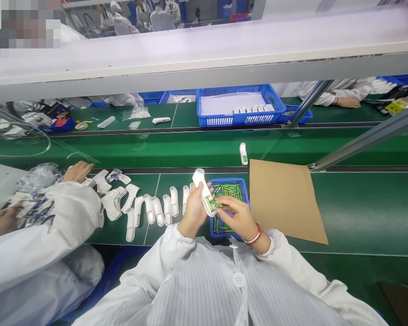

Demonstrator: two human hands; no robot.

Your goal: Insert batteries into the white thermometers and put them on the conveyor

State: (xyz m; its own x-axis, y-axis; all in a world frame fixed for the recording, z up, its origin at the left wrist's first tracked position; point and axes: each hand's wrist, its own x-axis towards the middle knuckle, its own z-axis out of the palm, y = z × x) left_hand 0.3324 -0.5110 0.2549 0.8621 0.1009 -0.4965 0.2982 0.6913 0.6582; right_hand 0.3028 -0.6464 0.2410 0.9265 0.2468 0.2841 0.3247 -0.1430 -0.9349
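Left hand clamps a white handheld device at twelve o'clock! Right hand has fingertips on a green battery, grip hard to call, above the blue tray, white casings lined up at ten.

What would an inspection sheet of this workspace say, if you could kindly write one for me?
surface: green workbench, with a cardboard sheet on it.
job's things: white handheld device; green batteries in a blue tray; row of white housings.
clutter: plastic bag at far left; second white device on the green belt.
hands: left hand grips the device; right hand is at it, fingers beside a battery.
cables: thin pale loop at far left.
surroundings: co-worker's hand beside the housings; blue basket across the belt; white-coated people beyond.
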